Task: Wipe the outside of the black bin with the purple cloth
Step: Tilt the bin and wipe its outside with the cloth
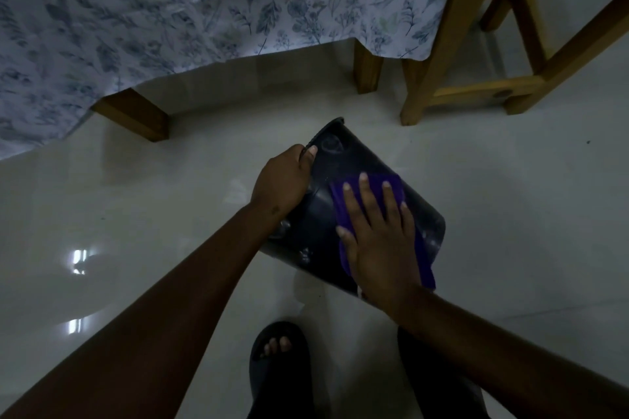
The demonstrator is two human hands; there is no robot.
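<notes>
Black bin tipped on floor, left hand gripping its rim, right hand spread flat pressing purple cloth against its side.

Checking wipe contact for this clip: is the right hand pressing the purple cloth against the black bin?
Touching. The head view shows the right hand lying flat on the purple cloth, which lies spread on the black bin wall.

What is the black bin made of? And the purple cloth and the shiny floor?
The black bin looks like smooth moulded plastic: it has a faint sheen, rounded corners and dusty smudges. The purple cloth looks like soft fabric, maybe microfibre, since it lies flat and matte under the right hand. The floor seems polished tile, mirroring bright lights.
</notes>
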